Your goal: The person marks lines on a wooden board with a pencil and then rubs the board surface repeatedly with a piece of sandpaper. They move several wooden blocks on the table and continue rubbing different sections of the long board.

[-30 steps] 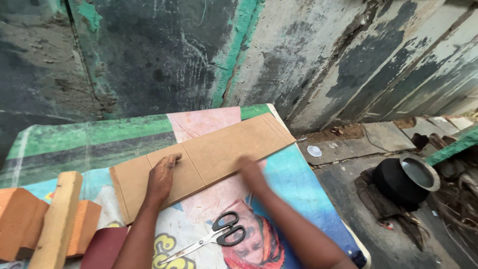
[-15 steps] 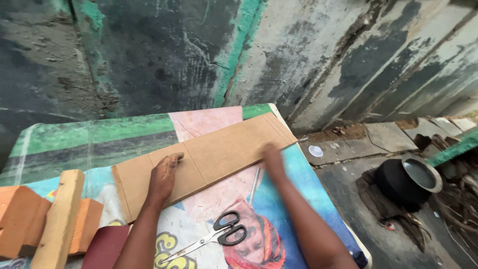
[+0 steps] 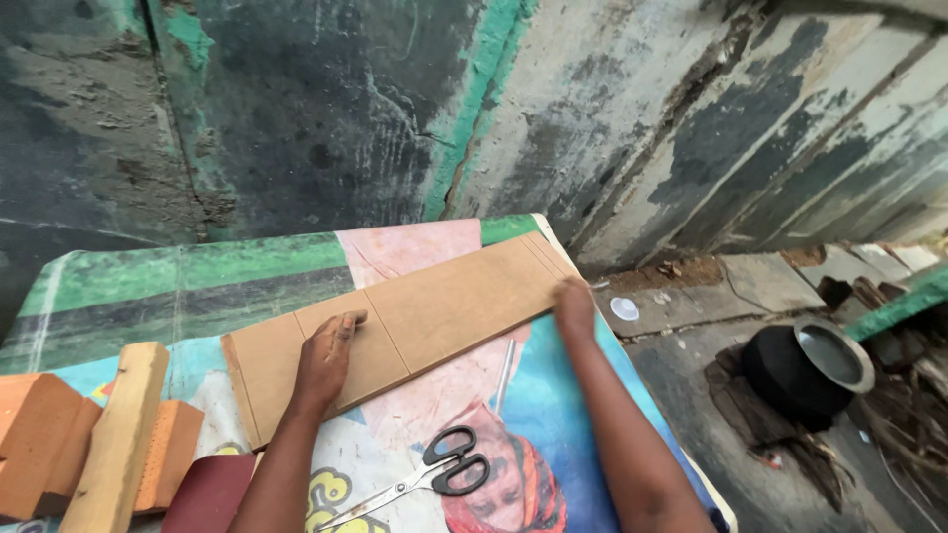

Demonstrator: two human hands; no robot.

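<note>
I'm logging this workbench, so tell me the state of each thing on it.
Long brown cardboard strip: flat, pinned by both hands.
Left hand: palm down on strip.
Right hand: on strip's right end.
Black-handled steel scissors: shut, lying unused.
Black round pot: upright, open.

Under my hands, the table is covered by a large printed poster sheet [image 3: 197, 276], glossy and banner-like, lying flat. Its far part shows broad green and dark grey bands with a pale pink panel between them. The near part is light blue, with a pink area, red shapes and big yellow lettering near the bottom edge. The sheet reaches the table's right rim, where a white border shows. A long tan cardboard strip hides its middle. I see no packages, labels or screens anywhere else in view.
</note>
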